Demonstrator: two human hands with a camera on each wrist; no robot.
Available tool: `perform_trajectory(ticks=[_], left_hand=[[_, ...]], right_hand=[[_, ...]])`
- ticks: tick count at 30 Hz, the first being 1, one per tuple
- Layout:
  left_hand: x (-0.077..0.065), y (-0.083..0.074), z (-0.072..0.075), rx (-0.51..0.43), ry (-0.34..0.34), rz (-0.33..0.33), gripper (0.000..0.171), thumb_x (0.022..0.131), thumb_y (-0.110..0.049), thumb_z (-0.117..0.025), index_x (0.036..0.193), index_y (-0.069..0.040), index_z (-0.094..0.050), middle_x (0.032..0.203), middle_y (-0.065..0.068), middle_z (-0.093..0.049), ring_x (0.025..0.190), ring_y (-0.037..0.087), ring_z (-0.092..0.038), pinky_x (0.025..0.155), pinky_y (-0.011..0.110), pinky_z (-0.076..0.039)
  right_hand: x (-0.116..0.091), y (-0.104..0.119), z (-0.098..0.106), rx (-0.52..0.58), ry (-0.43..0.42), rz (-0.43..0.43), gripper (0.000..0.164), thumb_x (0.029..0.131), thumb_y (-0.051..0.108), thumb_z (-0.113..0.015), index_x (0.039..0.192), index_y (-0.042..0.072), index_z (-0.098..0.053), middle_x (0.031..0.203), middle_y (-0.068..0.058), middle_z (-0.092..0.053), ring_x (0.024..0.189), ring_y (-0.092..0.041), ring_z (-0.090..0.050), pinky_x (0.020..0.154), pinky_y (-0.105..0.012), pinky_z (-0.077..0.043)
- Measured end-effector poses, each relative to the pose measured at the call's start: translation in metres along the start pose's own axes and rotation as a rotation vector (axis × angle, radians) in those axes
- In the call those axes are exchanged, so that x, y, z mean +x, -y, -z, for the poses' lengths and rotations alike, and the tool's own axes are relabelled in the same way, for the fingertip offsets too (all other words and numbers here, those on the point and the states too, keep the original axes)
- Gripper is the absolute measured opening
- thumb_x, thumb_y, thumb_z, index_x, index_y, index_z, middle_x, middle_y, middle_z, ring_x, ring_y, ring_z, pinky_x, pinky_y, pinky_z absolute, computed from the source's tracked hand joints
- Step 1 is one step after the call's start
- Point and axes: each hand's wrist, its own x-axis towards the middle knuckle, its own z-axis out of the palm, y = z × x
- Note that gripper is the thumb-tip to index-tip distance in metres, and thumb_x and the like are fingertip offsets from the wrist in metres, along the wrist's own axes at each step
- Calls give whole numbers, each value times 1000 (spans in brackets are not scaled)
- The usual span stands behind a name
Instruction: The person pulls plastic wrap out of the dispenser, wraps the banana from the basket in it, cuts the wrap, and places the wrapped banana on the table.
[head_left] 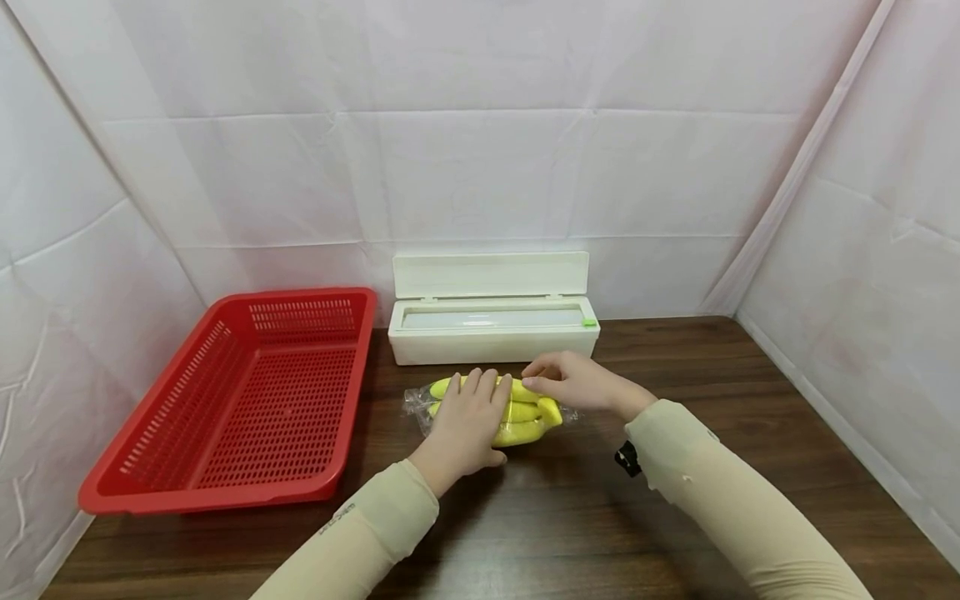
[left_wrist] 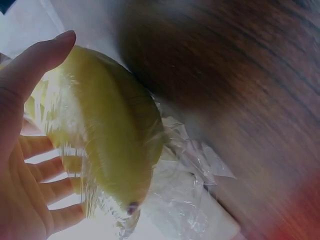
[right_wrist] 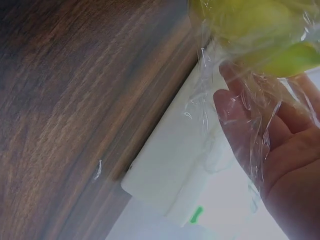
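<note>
A bunch of yellow bananas [head_left: 517,412] in clear plastic wrap [head_left: 415,402] lies on the dark wooden table in the head view. Across its left part spreads my left hand [head_left: 467,421], fingers nearly straight on top and thumb out on the near side. In the left wrist view, the wrap pulls into creases beside the fingers [left_wrist: 50,172]. At the bunch's far right end is my right hand [head_left: 577,382], its fingers loosely bent and touching the wrap. Loose film [right_wrist: 250,125] hangs across that thumb and fingers in the right wrist view.
Just behind the bananas stands a long white wrap dispenser box [head_left: 495,343], its lid [head_left: 491,275] raised and a green slider [head_left: 589,322] at its right end. To the left sits a red slotted basket [head_left: 352,400]. White cloth walls [head_left: 480,167] enclose the table.
</note>
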Motion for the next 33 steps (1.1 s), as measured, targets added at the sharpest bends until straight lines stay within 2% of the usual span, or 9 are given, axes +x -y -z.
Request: perform_trajectory(ticks=[5, 7, 10, 15, 20, 26, 33], left_hand=[[4, 1, -3, -4, 8, 11, 108, 63, -58, -79, 145, -7, -31, 140, 12, -40, 130, 32, -39, 107, 51, -33], [6, 2, -5, -4, 0, 11, 106, 64, -55, -80, 144, -7, -31, 139, 13, -41, 129, 33, -40, 106, 51, -34], [10, 5, -8, -16, -2, 10, 103, 65, -51, -81, 144, -7, -31, 137, 12, -42, 127, 32, -42, 106, 51, -35], [16, 13, -14, -106, 15, 18, 102, 66, -47, -79, 145, -7, -30, 140, 12, -42, 127, 31, -41, 107, 52, -33], [18, 22, -17, -205, 30, 25, 104, 64, -46, -78, 147, -6, -28, 142, 13, -41, 130, 31, -40, 107, 54, -31], [17, 29, -17, -331, 56, 38, 106, 64, -45, -77, 148, -8, -26, 141, 13, -42, 129, 32, -42, 106, 54, -33], [16, 33, -17, -424, 71, 39, 101, 63, -43, -78, 146, -10, -32, 136, 11, -46, 122, 29, -48, 102, 48, -37]], right_hand=[[0, -3, 0, 42, -28, -2, 47, 98, 46, -41, 120, 10, -62, 108, -3, -66, 92, -13, -60, 81, -35, -50], [-1, -4, -1, 65, -44, 4, 46, 99, 46, -39, 116, 11, -63, 104, -3, -66, 91, -15, -60, 81, -35, -50], [-2, -6, -2, 86, -68, 8, 49, 101, 45, -34, 116, 10, -63, 106, -6, -67, 96, -20, -61, 84, -38, -50], [-3, -10, -2, 92, -102, -11, 58, 102, 47, -25, 126, 7, -59, 126, -11, -61, 120, -28, -54, 98, -46, -44], [-6, -15, -2, 125, -124, -62, 63, 100, 53, -20, 129, 10, -56, 130, -12, -58, 119, -30, -54, 92, -46, -48], [-12, -21, -1, 155, -158, -112, 66, 99, 57, -20, 133, 11, -53, 134, -14, -54, 113, -32, -57, 87, -43, -50], [-21, -25, -2, 203, -131, -93, 60, 100, 53, -27, 137, 11, -48, 137, -16, -51, 118, -35, -55, 92, -45, -49]])
